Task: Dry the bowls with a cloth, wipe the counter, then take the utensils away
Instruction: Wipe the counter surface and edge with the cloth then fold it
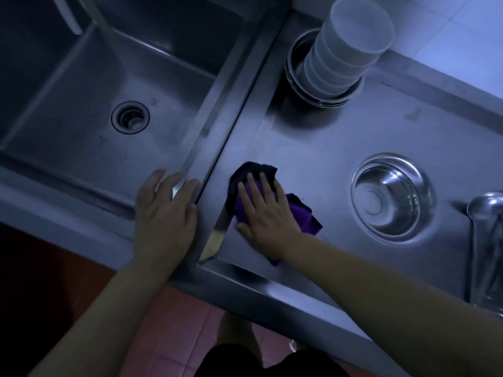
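Observation:
My right hand [262, 210] presses flat, fingers spread, on a crumpled purple cloth [303, 213] lying on the steel counter [313, 148] near its left edge. My left hand [166, 210] rests with straight fingers on the raised rim between sink and counter. A stack of white bowls [345, 50] stands inside several nested steel bowls [295, 77] at the back of the counter. A single steel bowl [392, 194] sits upright to the right of the cloth. Metal utensils [487, 240], a ladle among them, lie at the right edge, partly cut off.
A deep steel sink [109, 104] with a round drain [130, 117] fills the left side. The counter's front edge runs diagonally below my arms, with pink floor tiles [174, 322] beneath. A tiled wall [462, 36] borders the counter at the back right.

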